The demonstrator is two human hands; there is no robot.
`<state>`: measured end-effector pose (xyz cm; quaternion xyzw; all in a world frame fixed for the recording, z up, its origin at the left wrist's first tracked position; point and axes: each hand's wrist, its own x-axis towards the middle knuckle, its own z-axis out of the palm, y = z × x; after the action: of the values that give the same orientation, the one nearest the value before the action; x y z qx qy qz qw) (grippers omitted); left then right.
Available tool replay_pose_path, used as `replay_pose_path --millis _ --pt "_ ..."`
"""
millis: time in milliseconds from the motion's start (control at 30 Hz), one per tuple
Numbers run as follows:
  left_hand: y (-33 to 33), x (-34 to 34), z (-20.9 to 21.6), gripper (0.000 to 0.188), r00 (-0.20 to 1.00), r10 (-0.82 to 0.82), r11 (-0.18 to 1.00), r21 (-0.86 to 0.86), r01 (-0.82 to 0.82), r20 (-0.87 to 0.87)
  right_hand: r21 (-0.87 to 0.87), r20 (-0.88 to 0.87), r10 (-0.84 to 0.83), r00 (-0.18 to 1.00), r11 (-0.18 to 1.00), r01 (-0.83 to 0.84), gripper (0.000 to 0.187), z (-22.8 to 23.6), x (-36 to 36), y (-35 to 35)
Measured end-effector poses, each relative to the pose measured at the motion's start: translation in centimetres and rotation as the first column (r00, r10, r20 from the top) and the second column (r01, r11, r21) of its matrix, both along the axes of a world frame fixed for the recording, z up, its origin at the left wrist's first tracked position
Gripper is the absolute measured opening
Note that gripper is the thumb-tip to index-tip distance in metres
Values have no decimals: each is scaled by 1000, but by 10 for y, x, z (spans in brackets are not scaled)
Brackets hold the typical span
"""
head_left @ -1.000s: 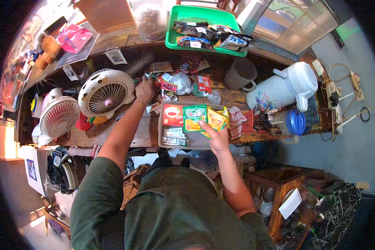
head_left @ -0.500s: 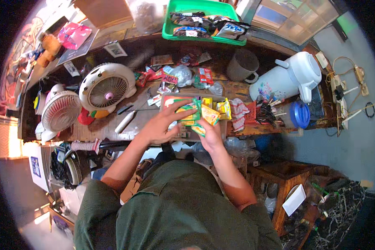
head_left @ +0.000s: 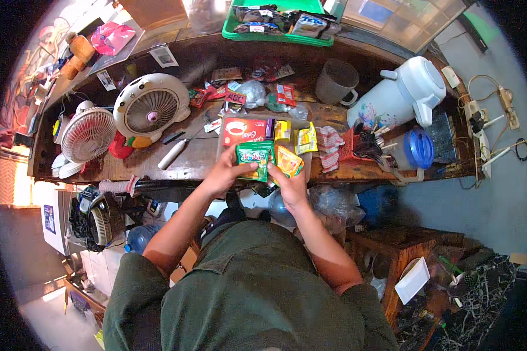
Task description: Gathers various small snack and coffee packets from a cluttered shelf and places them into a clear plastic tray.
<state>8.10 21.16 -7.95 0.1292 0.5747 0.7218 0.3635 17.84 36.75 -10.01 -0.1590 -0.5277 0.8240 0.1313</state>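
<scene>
My left hand [head_left: 219,178] is closed on a green sachet [head_left: 253,155], its thumb lying across the front. Close beside it, my right hand [head_left: 291,188] pinches an orange-and-yellow sachet [head_left: 289,162], fanned out next to the green one. Both hands are over the near side of a shallow tray [head_left: 308,165] at the table's front edge. In that tray lie a red packet [head_left: 238,130] and two yellow packets, one upright-looking [head_left: 282,129] and one tilted [head_left: 305,138]. Whether more sachets sit behind those in my fingers is hidden.
Two small fans [head_left: 152,110] stand left, near a white-handled knife [head_left: 172,155]. Beyond the tray are red sachets [head_left: 285,94] and crumpled plastic [head_left: 253,93]. To the right are a striped cloth [head_left: 331,147], red basket [head_left: 357,144], grey mug [head_left: 337,82] and pale blue flask [head_left: 395,93].
My left hand has drawn back from over the tray toward me, now gripping the green sachet by its lower edge. The red packet is uncovered. The view has shifted slightly.
</scene>
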Motion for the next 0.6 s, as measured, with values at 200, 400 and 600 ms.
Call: replay_pose_path --millis 200,400,600 --pt "23 22 -2 47 989 133 986 95 -139 69 -13 10 -98 995 995 98 32 -1 24 11" --pt "26 8 -25 44 990 135 990 -38 -136 -28 -109 -141 -102 985 990 87 35 -25 41 30" --pt "45 -37 13 34 894 -101 990 -130 48 -437 -62 -72 -259 963 965 255 34 -38 43 53"
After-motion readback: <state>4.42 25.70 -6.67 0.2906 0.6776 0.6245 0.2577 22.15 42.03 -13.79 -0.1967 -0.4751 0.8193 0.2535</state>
